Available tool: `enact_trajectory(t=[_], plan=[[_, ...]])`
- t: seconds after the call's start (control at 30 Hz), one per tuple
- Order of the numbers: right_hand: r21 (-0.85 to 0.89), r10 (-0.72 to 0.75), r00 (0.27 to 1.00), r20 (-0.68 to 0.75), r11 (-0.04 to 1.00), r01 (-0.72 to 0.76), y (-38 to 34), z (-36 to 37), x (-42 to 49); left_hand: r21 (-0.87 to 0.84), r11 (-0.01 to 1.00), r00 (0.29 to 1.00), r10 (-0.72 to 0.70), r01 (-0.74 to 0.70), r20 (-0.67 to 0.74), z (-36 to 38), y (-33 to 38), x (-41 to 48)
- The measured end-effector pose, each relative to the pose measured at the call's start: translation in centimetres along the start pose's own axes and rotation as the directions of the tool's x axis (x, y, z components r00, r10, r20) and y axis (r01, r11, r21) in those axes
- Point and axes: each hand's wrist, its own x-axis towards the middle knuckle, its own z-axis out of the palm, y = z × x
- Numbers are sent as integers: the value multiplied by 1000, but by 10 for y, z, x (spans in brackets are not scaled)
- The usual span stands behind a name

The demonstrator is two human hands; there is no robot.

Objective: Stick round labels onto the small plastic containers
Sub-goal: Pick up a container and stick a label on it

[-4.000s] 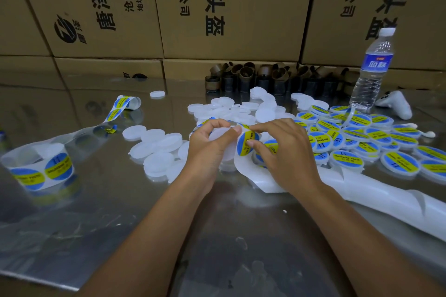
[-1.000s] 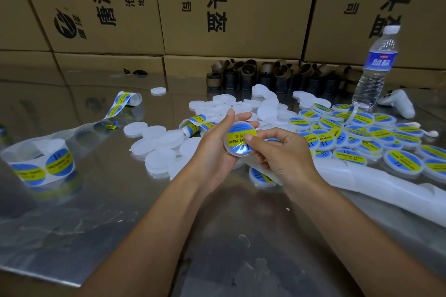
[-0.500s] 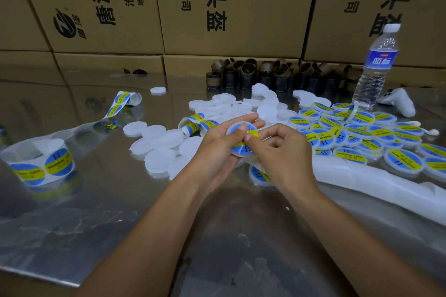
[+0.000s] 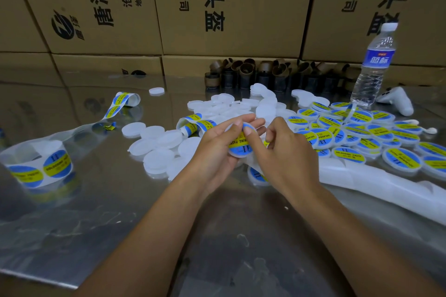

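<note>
Left hand (image 4: 217, 149): cupped around one container (image 4: 239, 144), thumb on its label (image 4: 237, 143). Right hand (image 4: 287, 152): forefinger pressing the label, other fingers curled. Container: held above the steel table (image 4: 96, 219), centre. Blank lids (image 4: 156, 149): at 9 o'clock. Labelled containers (image 4: 366, 135): at 3 o'clock. Label roll (image 4: 36, 169): far 9 o'clock. Water bottle (image 4: 372, 65): at 2 o'clock.

A small round container (image 4: 240, 146) with a blue-and-yellow label stands tilted at frame centre; bare white containers (image 4: 156, 142) lie left, labelled ones (image 4: 366, 132) right, label strip (image 4: 43, 166) far left.
</note>
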Motion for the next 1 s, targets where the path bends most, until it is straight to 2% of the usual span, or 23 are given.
enact_trajectory(t=[0.07, 0.17, 0.23, 0.3, 0.43, 0.6, 0.77, 0.9, 1.0], plan=[[197, 78, 996, 45, 977, -86, 0, 0, 2, -7, 1000, 1000, -1, 1, -7, 0, 0, 0], [561, 132, 969, 210, 795, -230, -2, -3, 6, -43, 999, 1000, 4, -4, 1, 0, 1, 0], [658, 97, 955, 282, 704, -266, -2, -5, 7, -48, 999, 1000, 20, -20, 3, -1, 2, 0], [662, 72, 958, 279, 708, -246, -3, -4, 7, -35, 999, 1000, 30, -30, 3, -2, 1, -1], [605, 43, 977, 211, 779, -164, -4, -3, 4, -12, 998, 998, 60, -61, -15, -2, 0, -1], [570, -88, 972, 220, 820, -54, -6, -3, 0, -27, 996, 995, 84, -86, -57, -3, 1, 2], [589, -46, 984, 170, 805, -64, -5, -1, 1, -20, 997, 995, 71, -73, -76, -2, 2, 2], [604, 67, 995, 78, 791, -101, -4, -1, 3, 141, 989, 991, 64, -47, -117, -2, -3, 0], [614, 112, 990, 82, 777, -139, -3, -1, 3, 182, 982, 986, 73, -45, -150, -3, -4, 1]])
